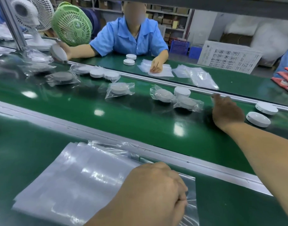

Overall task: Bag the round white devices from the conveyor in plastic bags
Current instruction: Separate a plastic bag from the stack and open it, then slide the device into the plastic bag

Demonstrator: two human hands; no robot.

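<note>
Left hand (156, 188): fingers curled, pinching the top bag (191, 207) of the stack (66, 176), near side.
Right hand (226, 111): over the belt (123, 115), fingers loosely bent, holding nothing.
Bare device (258, 119): on belt, just right of that hand; second device (266, 108) behind it.
Bagged devices (118, 88): farther left on belt.

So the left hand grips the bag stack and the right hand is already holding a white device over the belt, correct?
Not quite. In the head view the right hand holds nothing; it reaches over the belt, open, with a bare white device beside it, untouched. The left hand does grip the bag stack.
</note>
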